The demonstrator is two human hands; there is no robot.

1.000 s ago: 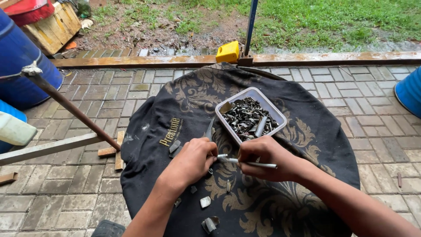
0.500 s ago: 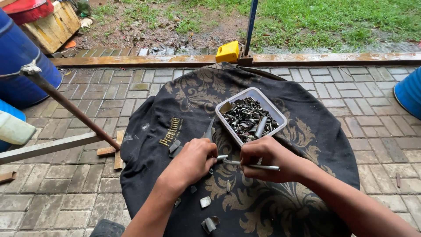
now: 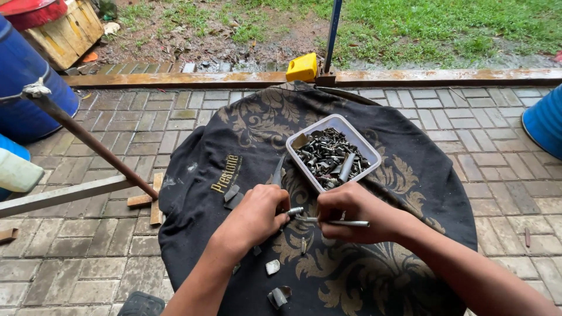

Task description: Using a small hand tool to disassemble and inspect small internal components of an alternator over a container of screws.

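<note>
My left hand [image 3: 256, 215] pinches a small metal socket-like piece [image 3: 294, 211] just above a round table covered with a black cloth with gold patterns [image 3: 246, 134]. My right hand [image 3: 350, 212] grips a thin silver metal rod [image 3: 342, 222] that lies level and points toward the left hand's piece; the two parts meet between my hands. Just beyond my hands stands a white plastic tray [image 3: 329, 125] filled with several dark screws, bolts and metal bits.
Loose metal pieces [image 3: 273, 267] and a flat tool [image 3: 277, 171] lie on the cloth. A rusty rod [image 3: 88, 140] and metal bar [image 3: 64, 195] stand at left, near blue barrels [image 3: 23, 88]. A yellow block [image 3: 302, 67] sits by a blue pole [image 3: 333, 32]. Brick paving surrounds the table.
</note>
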